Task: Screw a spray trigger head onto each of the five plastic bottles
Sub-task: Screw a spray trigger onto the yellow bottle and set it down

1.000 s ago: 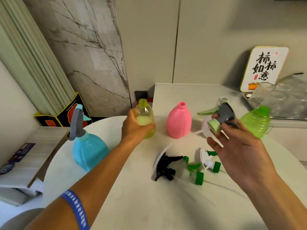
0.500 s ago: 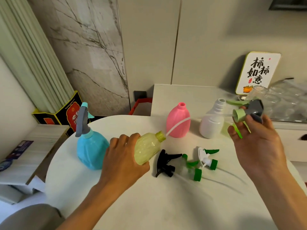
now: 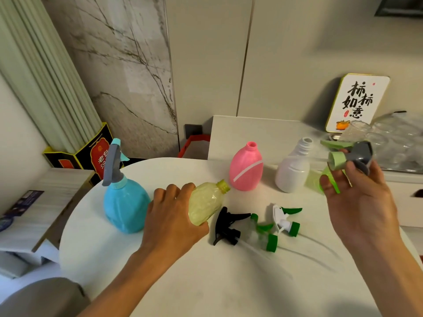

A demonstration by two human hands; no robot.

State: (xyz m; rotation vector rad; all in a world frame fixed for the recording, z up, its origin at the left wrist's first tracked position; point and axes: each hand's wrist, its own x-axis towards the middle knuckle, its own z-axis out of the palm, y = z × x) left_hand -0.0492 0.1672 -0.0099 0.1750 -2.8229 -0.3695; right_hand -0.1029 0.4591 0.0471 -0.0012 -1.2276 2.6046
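My left hand (image 3: 170, 216) grips the yellow-green bottle (image 3: 207, 203), tilted with its open neck toward the upper right. My right hand (image 3: 359, 200) holds a grey and light-green trigger head (image 3: 350, 155) up at the right; its thin white tube runs leftward across the pink bottle (image 3: 246, 170). The pink bottle and a white bottle (image 3: 294, 168) stand open-necked at the back. A blue bottle (image 3: 124, 204) with a grey trigger stands at the left. A green bottle (image 3: 314, 181) is partly hidden behind my right hand. Three loose trigger heads lie between my hands: black (image 3: 225, 226), clear and green (image 3: 265, 234), white and green (image 3: 286, 219).
The round white table (image 3: 206, 282) has its edge at the left. A grey counter (image 3: 258, 133) behind it carries a lettered sign (image 3: 357, 104) and clear glasses (image 3: 393, 143). A black and yellow box (image 3: 91, 152) and a low shelf (image 3: 36, 209) stand at the left.
My left hand lifted the yellow-green bottle from upright, tipped it and brought it nearer. My right hand carried the trigger head rightward and up, trailing its tube toward the bottle.
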